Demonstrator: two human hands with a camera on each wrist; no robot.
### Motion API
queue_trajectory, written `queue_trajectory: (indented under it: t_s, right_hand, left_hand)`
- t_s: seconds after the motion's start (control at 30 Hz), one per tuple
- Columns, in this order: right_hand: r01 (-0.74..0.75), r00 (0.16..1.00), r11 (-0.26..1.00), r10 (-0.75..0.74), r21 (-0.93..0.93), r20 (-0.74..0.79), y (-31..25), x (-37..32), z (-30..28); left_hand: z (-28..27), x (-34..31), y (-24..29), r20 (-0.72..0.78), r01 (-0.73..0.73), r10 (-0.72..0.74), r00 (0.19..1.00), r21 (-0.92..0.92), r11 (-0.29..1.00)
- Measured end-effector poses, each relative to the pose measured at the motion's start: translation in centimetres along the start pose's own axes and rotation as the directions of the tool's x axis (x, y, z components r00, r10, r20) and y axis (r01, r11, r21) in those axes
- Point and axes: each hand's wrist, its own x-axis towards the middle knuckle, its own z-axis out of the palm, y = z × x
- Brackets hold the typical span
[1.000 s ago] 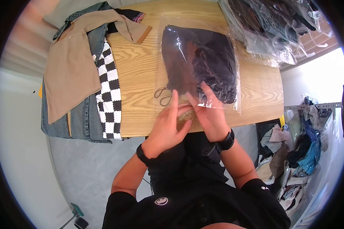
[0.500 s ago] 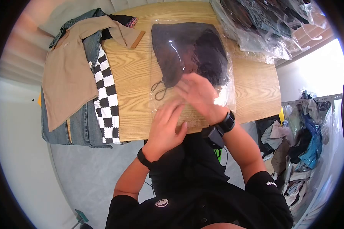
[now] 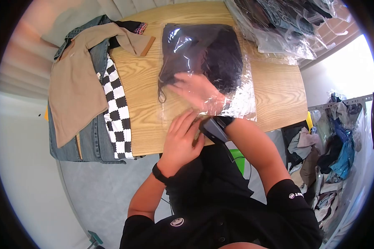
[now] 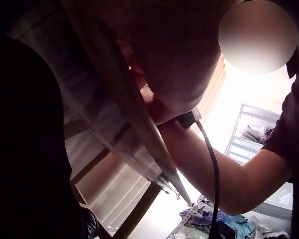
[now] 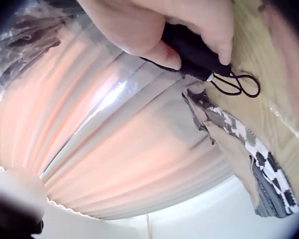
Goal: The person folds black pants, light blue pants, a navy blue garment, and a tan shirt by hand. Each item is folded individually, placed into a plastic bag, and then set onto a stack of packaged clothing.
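Observation:
A dark folded garment [image 3: 220, 50] with a thin drawstring loop lies in a clear plastic bag [image 3: 243, 108] on the table. My right hand [image 3: 197, 92] is within the bag, its open end toward me, and film covers the fingers and part of the wrist. In the right wrist view, thumb and fingers pinch a dark corner [image 5: 194, 50] of the garment beside the black cord [image 5: 246, 84]. My left hand [image 3: 180, 135] rests at the bag's near edge by the table rim, fingers extended and thumb apart. The left wrist view is dark there.
A tan top [image 3: 81, 79], jeans [image 3: 99, 141] and a black-and-white checked cloth [image 3: 116, 103] lie at the table's left. Bagged clothes [image 3: 278, 29] are piled at the back right. More bagged clothes [image 3: 340, 153] lie to the right, beyond the wooden table [image 3: 274, 91].
My right hand has moved from the near edge forward and left to the garment's corner, inside the bag. Bag and garment have slid slightly left. The left hand has stayed near the table edge.

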Motion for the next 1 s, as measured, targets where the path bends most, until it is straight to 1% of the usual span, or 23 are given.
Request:
queue_trajectory:
  t_s: [0.03, 0.07, 0.1, 0.17, 0.2, 0.23, 0.27, 0.3, 0.37, 0.4, 0.43, 0.47, 0.5, 0.57, 0.6, 0.63, 0.7, 0.77, 0.83, 0.9, 0.93, 0.97, 1.0]
  right_hand:
    - [0.063, 0.954, 0.997, -0.047, -0.044, 0.294, 0.7, 0.1, -3.5]
    - [0.136, 0.823, 0.988, -0.073, -0.070, 0.563, 0.9, -0.5, -5.7]
    - [0.141, 0.824, 0.987, -0.075, -0.075, 0.561, 0.5, -2.3, -5.0]
    - [0.117, 0.940, 0.976, -0.049, -0.183, 0.339, -0.4, -7.5, -2.4]
    - [0.096, 0.976, 0.969, -0.045, -0.230, 0.215, -0.7, -10.4, -0.8]
    - [0.069, 0.995, 0.960, -0.047, -0.272, 0.089, -0.7, -12.8, -0.1]
    - [-0.010, 0.995, 0.972, 0.034, -0.237, 0.095, -0.7, -14.9, -0.1]
    - [-0.091, 0.988, 0.975, 0.114, -0.201, 0.104, -0.6, -16.9, -0.5]
    - [-0.266, 0.940, 0.885, 0.327, -0.381, 0.102, -0.4, -20.2, -3.2]
    - [-0.329, 0.916, 0.852, 0.392, -0.408, 0.081, -0.1, -21.3, -4.0]
    - [-0.389, 0.888, 0.813, 0.456, -0.433, 0.058, 0.2, -22.2, -4.7]
    - [-0.413, 0.884, 0.796, 0.466, -0.443, 0.013, 0.4, -22.8, -5.2]
    - [-0.411, 0.886, 0.798, 0.463, -0.440, 0.012, 0.7, -23.1, -5.5]
    - [-0.243, 0.941, 0.800, 0.332, -0.548, 0.067, 1.1, -23.6, -5.8]
    - [-0.220, 0.934, 0.807, 0.337, -0.548, 0.121, 1.1, -23.3, -5.9]
    - [-0.218, 0.934, 0.809, 0.335, -0.546, 0.123, 1.1, -23.1, -6.0]
    - [-0.176, 0.918, 0.838, 0.329, -0.516, 0.220, 1.2, -22.9, -5.8]
    - [-0.153, 0.916, 0.860, 0.308, -0.488, 0.257, 1.3, -22.5, -4.9]
    - [-0.128, 0.912, 0.878, 0.286, -0.461, 0.292, 1.7, -22.1, -3.9]
    - [-0.022, 0.965, 0.982, 0.070, -0.185, 0.254, 2.2, -21.8, -3.1]
    - [0.085, 0.946, 0.977, -0.018, -0.195, 0.324, 2.3, -20.9, -2.6]
    - [0.098, 0.945, 0.973, -0.025, -0.210, 0.327, 3.3, -21.0, -2.5]
    - [0.081, 0.961, 0.993, -0.054, -0.090, 0.271, 4.1, -21.4, -2.8]
  left_hand:
    - [-0.1, 0.1, 0.1, -0.006, -0.001, 0.001, 1.000, -0.005, 1.000]
    - [-0.1, 0.2, 0.2, -0.013, -0.003, 0.003, 1.000, -0.011, 1.000]
    - [0.0, 0.2, 0.1, -0.016, -0.007, 0.007, 1.000, -0.017, 1.000]
    - [0.2, -0.3, 0.1, 0.003, -0.038, 0.038, 0.999, 0.062, 0.997]
    - [0.2, -0.6, 0.0, 0.003, -0.042, 0.042, 0.999, 0.056, 0.998]
    - [0.1, -1.0, -0.1, 0.065, -0.073, 0.071, 0.995, 0.029, 0.997]
    - [0.1, -1.2, -0.2, 0.126, -0.102, 0.101, 0.987, 0.001, 0.995]
    - [-0.2, -1.0, 0.0, 0.126, -0.107, 0.106, 0.986, -0.003, 0.994]
    - [-0.9, -0.5, 0.6, 0.209, -0.175, 0.168, 0.963, 0.014, 0.984]
    - [-1.0, -0.7, 0.5, 0.211, -0.177, 0.171, 0.963, 0.010, 0.984]
    - [-1.0, -1.0, 0.2, 0.221, -0.270, 0.245, 0.944, 0.088, 0.959]
    - [-1.0, -1.3, 0.2, 0.237, -0.359, 0.317, 0.918, 0.163, 0.919]
    - [-1.2, -1.6, 0.4, 0.240, -0.362, 0.320, 0.916, 0.159, 0.919]
    - [-2.0, -1.9, 1.2, 0.241, -0.340, 0.313, 0.919, 0.079, 0.937]
    - [-2.4, -1.8, 1.6, 0.246, -0.341, 0.313, 0.917, 0.079, 0.937]
    - [-2.9, -1.6, 2.0, 0.211, -0.336, 0.317, 0.925, 0.057, 0.940]
    - [-3.8, -1.0, 2.9, 0.175, -0.332, 0.321, 0.931, 0.037, 0.942]
    - [-4.5, -0.7, 4.0, 0.061, -0.361, 0.358, 0.932, 0.039, 0.932]
    - [-5.0, -0.5, 4.9, 0.041, -0.390, 0.388, 0.921, 0.036, 0.920]
    - [-5.4, -0.4, 5.7, 0.017, -0.424, 0.424, 0.906, 0.032, 0.905]
    - [-5.6, -0.5, 6.1, 0.037, -0.430, 0.430, 0.902, -0.001, 0.903]
    - [-5.6, -0.6, 6.6, 0.047, -0.441, 0.442, 0.896, -0.033, 0.897]
    - [-5.5, -0.9, 6.9, 0.036, -0.457, 0.459, 0.888, -0.049, 0.888]
